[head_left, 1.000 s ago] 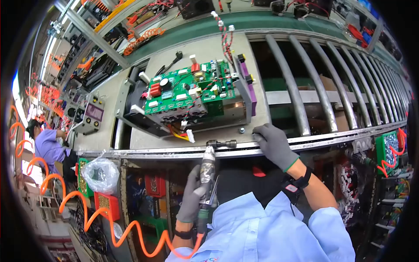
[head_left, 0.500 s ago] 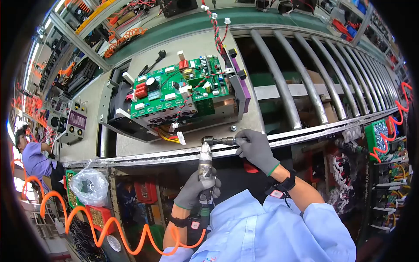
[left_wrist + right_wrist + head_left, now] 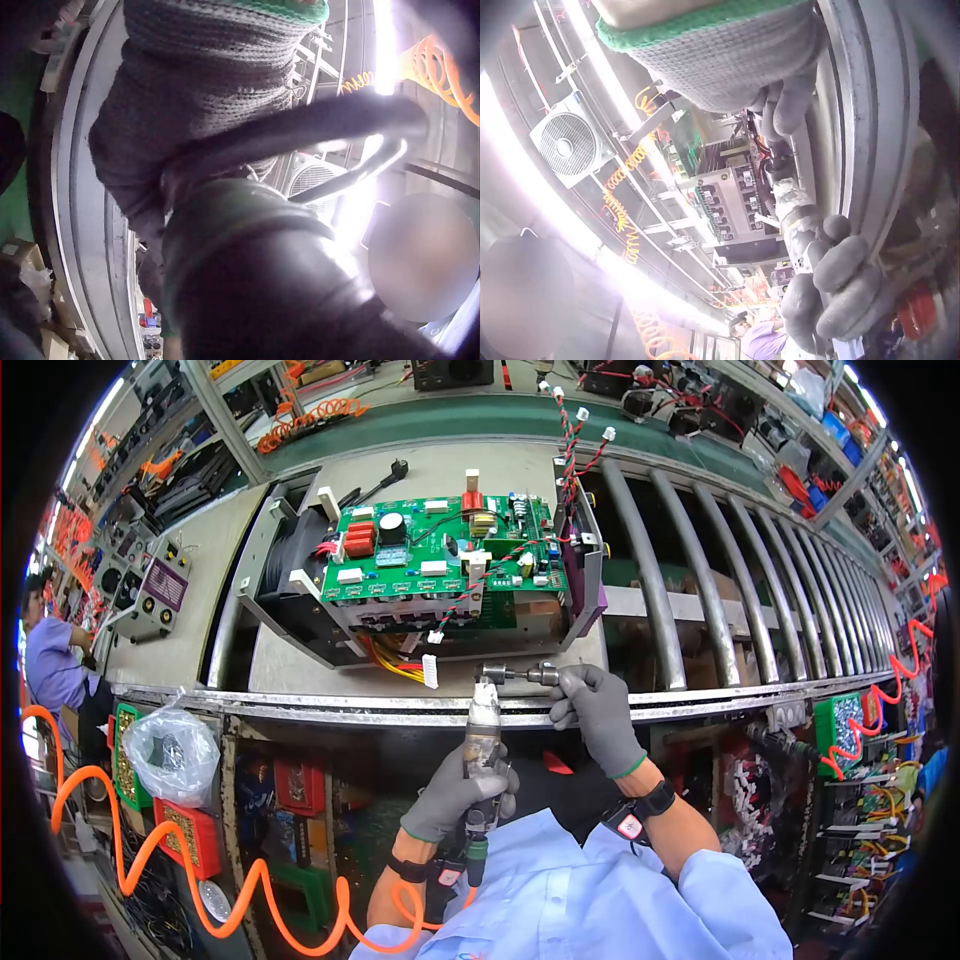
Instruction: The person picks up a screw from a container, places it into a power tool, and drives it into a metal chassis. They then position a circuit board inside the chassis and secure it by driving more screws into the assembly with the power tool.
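The gloved left hand (image 3: 460,798) grips the body of an air ratchet (image 3: 483,735), whose head points at the table edge; in the right wrist view its fingers (image 3: 847,281) curl round the tool. A dark socket (image 3: 495,673) and shaft extend rightward from the ratchet head. At the shaft's far end, the gloved right hand (image 3: 602,720) pinches the tip between thumb and fingers. Behind them sits a metal chassis with a green circuit board (image 3: 430,550) on top. A white connector (image 3: 430,671) hangs at its front. The left wrist view shows mostly glove (image 3: 180,97) and tool handle.
Metal rollers (image 3: 705,590) run off to the right behind a metal rail (image 3: 690,705). An orange coiled hose (image 3: 255,885) loops at lower left, near a plastic bag (image 3: 172,755) and a red bin (image 3: 190,838). Another person (image 3: 55,655) is at far left.
The right hand has moved left from beside the small part on the board and now pinches the shaft's end. The left hand has tilted the tool more upright. The head view has shifted.
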Motion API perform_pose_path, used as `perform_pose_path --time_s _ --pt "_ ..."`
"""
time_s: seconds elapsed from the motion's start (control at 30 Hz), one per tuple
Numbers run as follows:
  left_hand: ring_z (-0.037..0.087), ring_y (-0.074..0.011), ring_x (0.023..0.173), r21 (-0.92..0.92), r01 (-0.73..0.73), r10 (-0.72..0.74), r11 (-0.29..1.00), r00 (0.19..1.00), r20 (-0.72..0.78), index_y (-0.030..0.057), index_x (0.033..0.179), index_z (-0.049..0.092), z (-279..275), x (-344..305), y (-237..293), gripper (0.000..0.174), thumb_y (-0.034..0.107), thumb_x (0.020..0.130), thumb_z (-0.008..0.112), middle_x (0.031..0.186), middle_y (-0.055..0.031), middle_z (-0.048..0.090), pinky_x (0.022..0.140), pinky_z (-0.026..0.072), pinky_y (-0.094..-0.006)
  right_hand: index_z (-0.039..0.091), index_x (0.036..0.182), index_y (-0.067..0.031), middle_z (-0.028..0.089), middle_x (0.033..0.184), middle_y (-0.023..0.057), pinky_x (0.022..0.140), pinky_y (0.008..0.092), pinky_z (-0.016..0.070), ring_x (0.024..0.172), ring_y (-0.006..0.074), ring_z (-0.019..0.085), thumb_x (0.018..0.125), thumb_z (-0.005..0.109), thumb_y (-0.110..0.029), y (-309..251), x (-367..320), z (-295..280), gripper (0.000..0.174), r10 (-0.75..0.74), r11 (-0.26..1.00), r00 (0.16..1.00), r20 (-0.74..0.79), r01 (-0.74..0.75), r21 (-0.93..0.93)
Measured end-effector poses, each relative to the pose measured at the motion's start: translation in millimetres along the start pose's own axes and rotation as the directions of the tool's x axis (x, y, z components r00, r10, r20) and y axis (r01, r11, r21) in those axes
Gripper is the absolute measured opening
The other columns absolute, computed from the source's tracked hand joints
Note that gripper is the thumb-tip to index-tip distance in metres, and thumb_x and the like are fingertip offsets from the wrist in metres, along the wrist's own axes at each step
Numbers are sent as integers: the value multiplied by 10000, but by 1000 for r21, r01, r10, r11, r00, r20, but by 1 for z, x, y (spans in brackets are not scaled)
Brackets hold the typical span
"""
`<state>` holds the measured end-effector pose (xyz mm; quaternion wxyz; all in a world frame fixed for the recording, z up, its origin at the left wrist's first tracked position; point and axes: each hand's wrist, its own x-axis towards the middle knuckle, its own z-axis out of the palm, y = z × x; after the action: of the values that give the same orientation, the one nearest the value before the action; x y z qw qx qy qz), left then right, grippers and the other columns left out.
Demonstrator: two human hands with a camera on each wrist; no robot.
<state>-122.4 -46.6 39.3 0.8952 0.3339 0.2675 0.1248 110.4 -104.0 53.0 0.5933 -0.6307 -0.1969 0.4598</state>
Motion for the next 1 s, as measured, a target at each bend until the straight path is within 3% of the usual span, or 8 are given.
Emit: perform_pose_path --time_s 0.17,0.23,0.37,0.47,0.6,0.7,0.73,1.0 --pt "695 -233 684 -8 -14 14 1000 1000 1 43 1230 480 -3 7 -5 502 133 809 737 908 -139 656 614 567 -339 624 1032 53 668 851 82 561 250 527 645 121 648 970 703 -270 -5 10 -3 339 -94 965 992 -79 72 -252" --pt "698 -231 689 7 -39 39 999 999 -24 42 1223 481 -3 11 -4 487 135 816 732 911 -137 657 621 573 -337 609 1067 37 656 877 80 632 295 529 679 155 619 890 791 -305 12 32 -17 427 -639 659 748 -179 413 -629" --pt "700 -215 692 58 -101 106 993 991 -81 30 1159 504 4 21 3 380 136 853 703 921 -132 661 621 575 -326 380 1458 39 537 1290 189 957 420 503 1128 318 596 702 885 -201 -16 44 2 940 -754 555 624 -207 436 -708" --pt "692 -188 662 84 -164 172 983 981 -95 3 1071 536 11 31 11 255 112 882 669 878 -131 675 584 561 -305 246 1542 54 449 1422 226 1062 461 439 1259 402 524 712 842 -134 -26 54 30 1039 -756 550 609 -239 394 -737" --pt "676 -160 610 27 -138 140 990 984 -112 -15 1035 545 15 40 14 246 123 881 677 808 -140 687 524 526 -255 279 1527 9 445 1394 237 1058 426 443 1264 364 525 762 796 -88 -5 85 26 928 -941 242 312 -130 355 -903" --pt "715 -200 697 -26 -176 172 984 979 -106 -3 1149 476 16 45 10 335 81 883 662 913 -146 683 596 591 -301 319 1501 26 499 1342 231 1004 409 467 1203 339 562 769 794 -98 -5 84 29 881 -827 524 494 -267 506 -685" --pt "724 -218 725 -30 -163 160 986 985 -68 9 1201 435 11 50 7 390 72 886 656 957 -146 678 622 608 -324 447 1397 37 618 1170 195 888 388 511 1043 294 639 770 796 -100 1 96 20 731 -915 359 361 -179 531 -767" --pt "715 -200 672 -39 -187 183 982 980 -76 5 1097 488 12 65 8 311 109 876 680 876 -112 654 557 584 -322 605 1158 -6 730 985 133 755 336 549 858 198 713 763 866 -167 -8 92 17 500 -865 419 478 -151 525 -741"
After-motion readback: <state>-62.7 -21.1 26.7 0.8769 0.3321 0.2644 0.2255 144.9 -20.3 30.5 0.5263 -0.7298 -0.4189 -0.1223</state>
